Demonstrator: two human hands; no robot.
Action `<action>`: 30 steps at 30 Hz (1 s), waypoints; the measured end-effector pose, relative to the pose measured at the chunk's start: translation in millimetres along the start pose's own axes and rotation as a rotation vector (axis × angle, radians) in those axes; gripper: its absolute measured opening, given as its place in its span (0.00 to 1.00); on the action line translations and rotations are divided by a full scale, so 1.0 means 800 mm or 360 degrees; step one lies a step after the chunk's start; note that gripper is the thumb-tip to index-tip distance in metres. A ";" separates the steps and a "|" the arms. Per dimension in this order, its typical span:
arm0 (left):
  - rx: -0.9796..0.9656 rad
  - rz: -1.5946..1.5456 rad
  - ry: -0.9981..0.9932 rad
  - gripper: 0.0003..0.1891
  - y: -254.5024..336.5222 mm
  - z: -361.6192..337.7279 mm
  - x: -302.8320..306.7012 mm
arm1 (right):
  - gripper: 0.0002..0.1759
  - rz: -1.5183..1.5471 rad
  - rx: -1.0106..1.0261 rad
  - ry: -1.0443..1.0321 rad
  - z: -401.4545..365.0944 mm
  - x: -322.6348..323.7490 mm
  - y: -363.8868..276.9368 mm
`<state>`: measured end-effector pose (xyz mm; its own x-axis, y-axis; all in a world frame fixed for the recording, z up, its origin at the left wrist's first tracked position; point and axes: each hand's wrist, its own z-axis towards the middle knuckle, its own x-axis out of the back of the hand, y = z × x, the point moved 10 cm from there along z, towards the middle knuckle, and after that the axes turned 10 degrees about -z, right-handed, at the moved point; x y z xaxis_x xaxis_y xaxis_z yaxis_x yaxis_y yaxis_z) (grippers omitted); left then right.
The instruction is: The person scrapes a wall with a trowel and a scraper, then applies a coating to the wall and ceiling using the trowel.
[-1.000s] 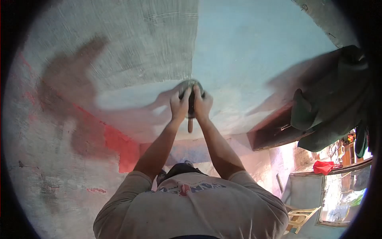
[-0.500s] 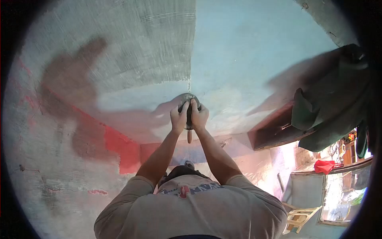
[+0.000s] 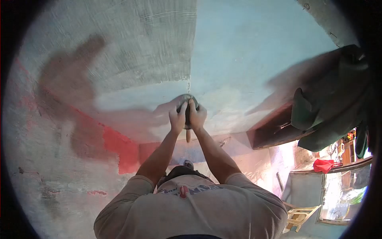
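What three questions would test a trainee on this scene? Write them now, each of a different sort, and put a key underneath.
1. Multiple choice: the left hand and the right hand are
a) both on the dark tool
b) apart, with only one on the tool
c) both off the tool

2. True or false: the dark green cloth hangs on the right side of the picture.

3. Fill in: just right of the grey streaked patch, the smooth surface at the top of the picture is pale ____.

Key: 1 a; 2 true; 3 blue.
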<state>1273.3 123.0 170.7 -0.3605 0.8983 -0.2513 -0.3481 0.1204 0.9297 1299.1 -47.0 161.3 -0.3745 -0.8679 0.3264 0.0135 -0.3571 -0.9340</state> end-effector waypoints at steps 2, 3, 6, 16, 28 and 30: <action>0.0110 0.0067 -0.0044 0.14 0.027 0.021 -0.010 | 0.33 0.0158 0.0052 0.0007 0.016 0.000 -0.029; 0.0124 -0.0008 -0.0055 0.14 0.016 0.026 -0.010 | 0.33 0.0209 0.0062 -0.0013 0.019 0.000 -0.033; 0.0182 0.0067 -0.0042 0.14 0.004 0.015 -0.005 | 0.31 0.0234 0.0003 -0.0029 0.011 0.000 -0.022; 0.0139 0.0075 -0.0049 0.16 -0.007 0.016 -0.005 | 0.31 0.0211 0.0023 -0.0030 0.017 0.000 -0.015; 0.0069 0.0046 -0.0062 0.14 -0.024 0.008 0.003 | 0.33 0.0090 0.0023 0.0029 0.004 0.001 0.000; -0.0004 -0.0013 -0.0027 0.17 -0.023 -0.010 0.007 | 0.33 0.0177 -0.0028 0.0041 -0.001 -0.012 0.029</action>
<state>1271.1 122.6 149.9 -0.3428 0.9044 -0.2540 -0.3532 0.1265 0.9270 1302.0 -46.2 136.6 -0.3952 -0.8926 0.2171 0.0400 -0.2528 -0.9667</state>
